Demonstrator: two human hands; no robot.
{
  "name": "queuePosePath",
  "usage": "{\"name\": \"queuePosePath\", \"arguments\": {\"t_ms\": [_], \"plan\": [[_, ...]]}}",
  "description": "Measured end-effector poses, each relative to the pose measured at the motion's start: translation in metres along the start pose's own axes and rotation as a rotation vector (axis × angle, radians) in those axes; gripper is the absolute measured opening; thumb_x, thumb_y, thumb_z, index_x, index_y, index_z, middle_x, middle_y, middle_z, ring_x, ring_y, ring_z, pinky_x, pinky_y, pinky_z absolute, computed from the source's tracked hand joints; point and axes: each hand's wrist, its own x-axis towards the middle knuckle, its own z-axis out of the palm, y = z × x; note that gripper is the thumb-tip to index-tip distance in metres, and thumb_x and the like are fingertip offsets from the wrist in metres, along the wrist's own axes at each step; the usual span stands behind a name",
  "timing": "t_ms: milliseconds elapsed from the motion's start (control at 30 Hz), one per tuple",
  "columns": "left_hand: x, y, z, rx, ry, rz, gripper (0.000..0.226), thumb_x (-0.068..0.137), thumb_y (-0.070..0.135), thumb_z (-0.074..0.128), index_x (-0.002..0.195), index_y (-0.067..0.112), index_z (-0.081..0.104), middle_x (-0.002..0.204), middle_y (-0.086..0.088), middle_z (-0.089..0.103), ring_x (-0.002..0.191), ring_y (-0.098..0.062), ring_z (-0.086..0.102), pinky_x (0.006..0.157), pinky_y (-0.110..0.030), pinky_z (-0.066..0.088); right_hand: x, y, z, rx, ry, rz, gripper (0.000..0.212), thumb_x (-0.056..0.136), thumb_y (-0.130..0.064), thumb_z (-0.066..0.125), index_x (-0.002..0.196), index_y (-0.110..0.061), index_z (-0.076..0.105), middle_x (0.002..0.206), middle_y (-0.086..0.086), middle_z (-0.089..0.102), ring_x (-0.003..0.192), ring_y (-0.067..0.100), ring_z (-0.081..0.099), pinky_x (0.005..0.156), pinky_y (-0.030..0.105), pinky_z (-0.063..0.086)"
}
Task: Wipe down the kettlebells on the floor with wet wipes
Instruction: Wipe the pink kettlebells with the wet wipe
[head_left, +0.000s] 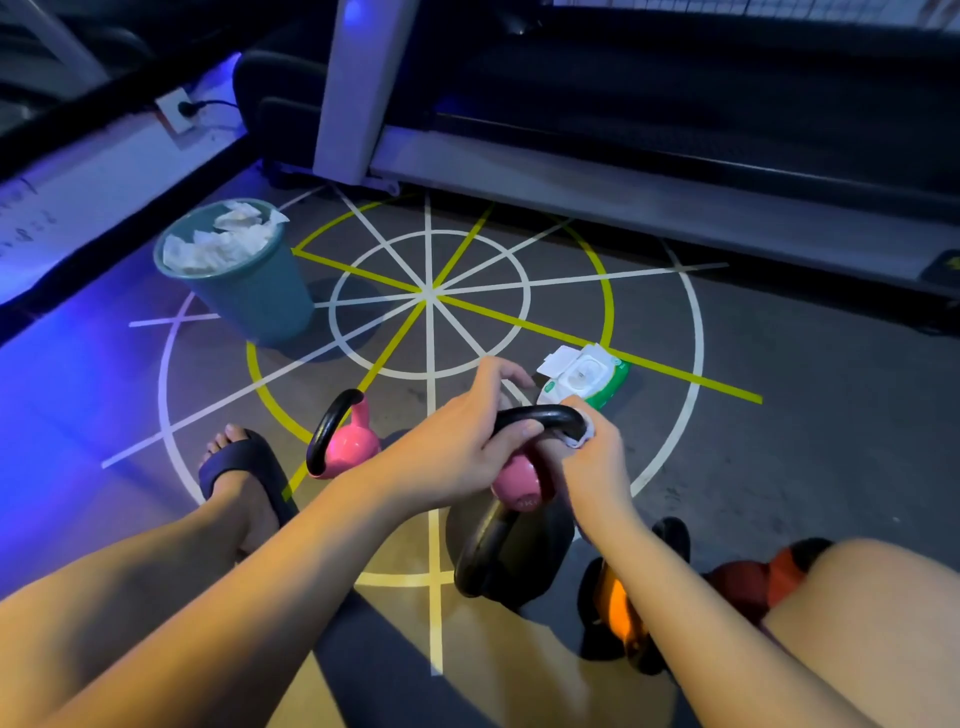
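Note:
A pink kettlebell (517, 483) with a black handle is lifted above the floor. My left hand (467, 431) grips its handle from the left. My right hand (592, 447) pinches a white wet wipe (582, 434) against the handle's right bend. A second pink kettlebell (348, 441) stands on the floor to the left. Below the held one lies a black kettlebell (511, 551), and an orange kettlebell (621, 608) sits under my right forearm. The open green and white wipes pack (587, 376) lies just beyond my hands.
A teal bin (260, 296) full of used wipes stands at the left. A treadmill (623, 145) runs along the back. My sandalled left foot (239, 467) and both bare legs fill the foreground. White and yellow lines mark the grey floor.

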Motion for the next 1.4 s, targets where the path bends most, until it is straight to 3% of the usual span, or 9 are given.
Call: {"name": "queuePosePath", "arguments": {"t_ms": [133,300,400,567,700,900,1000,1200,1400], "plan": [[0.002,0.006,0.005,0.007,-0.004,-0.011,0.028,0.103,0.031,0.052,0.123,0.027,0.032,0.089,-0.001,0.062,0.084,-0.016,0.06,0.083,-0.044,0.049,0.0,0.001,0.003,0.252,0.038,0.114,0.02,0.066,-0.013,0.069,0.08,-0.003,0.059,0.071,0.004,0.058,0.071,0.016,0.053,0.063,0.029,0.046],[0.001,0.013,0.002,-0.083,-0.018,0.007,0.041,0.101,0.019,0.06,0.125,0.022,0.027,0.096,0.0,0.061,0.079,-0.005,0.057,0.078,-0.026,0.047,-0.003,-0.016,-0.015,-0.27,0.041,-0.181,0.028,0.069,0.005,0.067,0.065,-0.014,0.046,0.056,-0.007,0.04,0.059,0.013,0.032,0.051,0.024,0.027],[-0.003,0.011,-0.002,-0.094,-0.077,-0.002,0.054,0.097,0.016,0.066,0.132,0.025,0.026,0.098,0.005,0.057,0.082,0.0,0.056,0.079,-0.017,0.045,-0.007,-0.023,-0.019,-0.609,-0.018,-0.373,0.022,0.074,0.001,0.067,0.075,-0.011,0.049,0.063,-0.005,0.045,0.065,0.022,0.041,0.05,0.022,0.027],[-0.009,-0.009,0.002,0.077,-0.072,-0.062,0.031,0.097,0.033,0.066,0.118,0.025,0.045,0.101,0.009,0.059,0.1,-0.014,0.058,0.084,-0.029,0.042,-0.002,-0.013,-0.025,-0.622,0.097,-0.367,0.044,0.075,0.0,0.073,0.064,-0.025,0.039,0.06,-0.006,0.045,0.059,0.021,0.043,0.05,0.019,0.029],[-0.015,-0.01,0.023,0.002,0.016,-0.13,0.022,0.103,0.04,0.053,0.109,0.019,0.051,0.093,0.003,0.062,0.089,-0.016,0.061,0.074,-0.032,0.045,0.002,-0.019,-0.033,-0.735,0.062,-0.299,0.031,0.073,-0.003,0.07,0.066,-0.018,0.044,0.063,-0.005,0.049,0.066,0.025,0.05,0.051,0.028,0.031],[-0.01,-0.012,0.03,0.067,0.018,-0.172,0.011,0.105,0.024,0.047,0.111,0.017,0.041,0.085,-0.003,0.063,0.077,-0.022,0.062,0.059,-0.03,0.04,-0.014,-0.05,-0.006,-1.282,-0.058,-0.319,0.013,0.085,-0.014,0.054,0.09,-0.022,0.045,0.091,-0.003,0.057,0.088,0.035,0.061,0.064,0.034,0.039],[-0.007,-0.012,0.03,0.053,-0.007,-0.154,0.01,0.105,0.026,0.047,0.109,0.02,0.039,0.089,-0.005,0.067,0.081,-0.021,0.065,0.067,-0.035,0.047,-0.012,-0.042,-0.016,-1.229,-0.024,-0.32,0.015,0.084,-0.011,0.053,0.087,-0.02,0.043,0.086,-0.005,0.05,0.083,0.034,0.059,0.062,0.036,0.042],[-0.003,-0.013,0.024,0.015,0.003,-0.192,0.014,0.106,0.03,0.046,0.114,0.02,0.041,0.095,-0.006,0.067,0.087,-0.023,0.066,0.08,-0.044,0.054,-0.015,-0.031,-0.029,-0.731,0.076,-0.078,0.017,0.08,-0.003,0.061,0.072,-0.017,0.058,0.07,0.002,0.061,0.068,0.018,0.06,0.052,0.028,0.045],[-0.009,-0.028,0.017,-0.248,0.027,-0.355,0.044,0.1,0.034,0.06,0.128,0.028,0.027,0.107,-0.009,0.069,0.098,-0.021,0.068,0.09,-0.043,0.056,0.008,-0.052,-0.004,-0.856,0.001,-0.119,0.014,0.082,-0.015,0.056,0.068,-0.013,0.058,0.068,0.007,0.059,0.068,0.029,0.06,0.057,0.038,0.053]]}}
